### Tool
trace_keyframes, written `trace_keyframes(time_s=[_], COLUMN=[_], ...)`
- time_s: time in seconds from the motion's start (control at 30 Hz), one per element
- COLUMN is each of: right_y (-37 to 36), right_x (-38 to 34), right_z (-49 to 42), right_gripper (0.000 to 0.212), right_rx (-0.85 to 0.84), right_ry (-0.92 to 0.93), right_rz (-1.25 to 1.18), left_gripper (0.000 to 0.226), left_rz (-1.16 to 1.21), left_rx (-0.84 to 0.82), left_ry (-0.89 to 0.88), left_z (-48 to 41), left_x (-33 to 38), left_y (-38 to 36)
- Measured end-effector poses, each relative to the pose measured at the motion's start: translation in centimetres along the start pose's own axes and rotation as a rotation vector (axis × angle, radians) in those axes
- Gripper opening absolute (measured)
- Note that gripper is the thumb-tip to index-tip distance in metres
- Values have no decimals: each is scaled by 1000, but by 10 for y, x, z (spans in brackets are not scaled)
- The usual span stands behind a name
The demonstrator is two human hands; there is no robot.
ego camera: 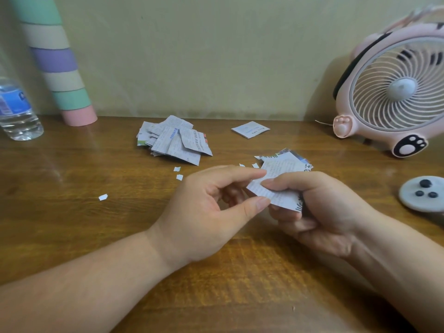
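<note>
A small printed paper piece (278,188) is held above the wooden table (96,224) between both hands. My left hand (211,207) pinches its left edge between thumb and forefinger. My right hand (319,210) grips its right side, thumb on top and fingers curled beneath. A pile of folded printed paper pieces (175,140) lies behind the hands, left of centre. A single folded piece (250,129) lies near the wall. A small stack of printed sheets (286,157) sits just behind my right hand.
Tiny paper scraps (103,197) dot the table. A pink desk fan (394,92) stands at the right, a grey round disc with dark buttons (422,193) before it. A water bottle (16,109) and a striped pastel tube (60,68) stand at the back left.
</note>
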State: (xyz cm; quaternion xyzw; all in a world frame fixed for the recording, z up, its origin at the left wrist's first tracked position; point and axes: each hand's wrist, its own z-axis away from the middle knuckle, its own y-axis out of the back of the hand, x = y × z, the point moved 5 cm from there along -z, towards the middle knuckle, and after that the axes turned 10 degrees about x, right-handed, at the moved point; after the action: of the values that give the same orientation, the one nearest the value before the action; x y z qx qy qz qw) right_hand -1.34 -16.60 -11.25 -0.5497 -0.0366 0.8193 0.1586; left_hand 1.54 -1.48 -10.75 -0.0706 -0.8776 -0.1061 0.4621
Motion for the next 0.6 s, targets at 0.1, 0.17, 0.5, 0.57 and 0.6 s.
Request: trace_keyframes(time_s=[0.1, 0.17, 0.5, 0.57, 0.6], right_y=[-1, 0, 0, 0, 0], right_x=[0, 0, 0, 0, 0], right_z=[0, 0, 1, 3, 4], right_gripper=[14, 16, 6, 1, 4], right_rx=[-14, -19, -49, -50, -52], right_ry=[-13, -13, -85, -105, -113], right_rz=[1, 5, -22, -21, -20], left_gripper=[28, 25, 21, 12, 9], left_rz=[-36, -42, -75, -100, -126], left_rx=[-28, -34, -46, -43, -31], left_ry=[-28, -40, -102, -146, -175], left_z=[-1, -1, -2, -3, -3], left_x=[1, 1, 1, 2, 4], left_y=[0, -1, -1, 0, 1])
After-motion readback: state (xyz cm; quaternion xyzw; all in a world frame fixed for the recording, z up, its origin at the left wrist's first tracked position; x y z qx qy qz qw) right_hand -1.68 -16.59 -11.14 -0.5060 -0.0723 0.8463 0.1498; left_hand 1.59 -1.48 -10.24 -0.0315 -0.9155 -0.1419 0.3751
